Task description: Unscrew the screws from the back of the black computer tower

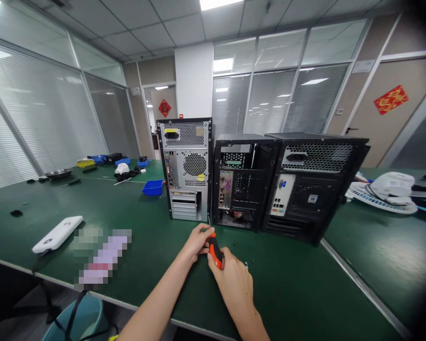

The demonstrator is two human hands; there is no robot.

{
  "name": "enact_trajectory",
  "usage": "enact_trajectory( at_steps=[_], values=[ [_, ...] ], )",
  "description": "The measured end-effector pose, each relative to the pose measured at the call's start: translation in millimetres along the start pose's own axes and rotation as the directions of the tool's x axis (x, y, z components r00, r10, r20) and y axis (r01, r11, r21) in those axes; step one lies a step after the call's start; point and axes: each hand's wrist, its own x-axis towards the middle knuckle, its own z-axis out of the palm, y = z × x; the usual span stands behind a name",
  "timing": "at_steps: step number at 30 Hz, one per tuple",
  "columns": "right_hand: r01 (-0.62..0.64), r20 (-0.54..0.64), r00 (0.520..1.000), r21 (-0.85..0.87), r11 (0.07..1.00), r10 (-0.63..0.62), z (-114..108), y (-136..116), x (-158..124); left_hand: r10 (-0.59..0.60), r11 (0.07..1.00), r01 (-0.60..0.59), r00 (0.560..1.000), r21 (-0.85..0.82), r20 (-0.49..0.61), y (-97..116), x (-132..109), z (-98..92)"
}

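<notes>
I look from far away over a wide green surface, where three computer cases stand upright in a row, backs toward me. My landmark is the silver-backed case; just to its right is a black case with gaps in its back, and farther right of it a black case with a pale port plate. My two hands are in front of the silver-backed case, near its lower right corner. My right hand has its fingers closed around the rear of the orange and black screwdriver; my left hand is curled, fingers pinched at the front of the handle, near the shaft. The thin shaft reaches toward that lower right corner; whether the tip sits in a screw, I cannot tell. If I push at a slant, I think the tip may slip and scratch the panel, or touch my left fingers. Too much force could slide the silver-backed case backward, because no hand steadies it. A screw coming loose there might fall into the narrow gap to its right. Small bits, in front and to its right, could be swept away by my right hand.
</notes>
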Motion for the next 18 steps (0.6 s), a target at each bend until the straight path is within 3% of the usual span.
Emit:
enact_trajectory(
  at_steps=[9,12,18],
  values=[
    [-0.018,0.048,0.999,0.291,0.957,0.005,9,11,5,0.085,0.995,-0.083,0.995,0.05,-0.057,-6,6,0.7],
    [0.012,0.056,0.998,0.439,0.898,-0.041,18,16,6,0.117,0.991,-0.111,0.991,0.078,-0.072,-9,9,0.6],
    [-0.052,0.156,0.985,0.678,0.733,-0.075,25,18,7,0.167,0.978,-0.153,0.982,0.14,-0.09,-11,11,-0.2]
  ],
)
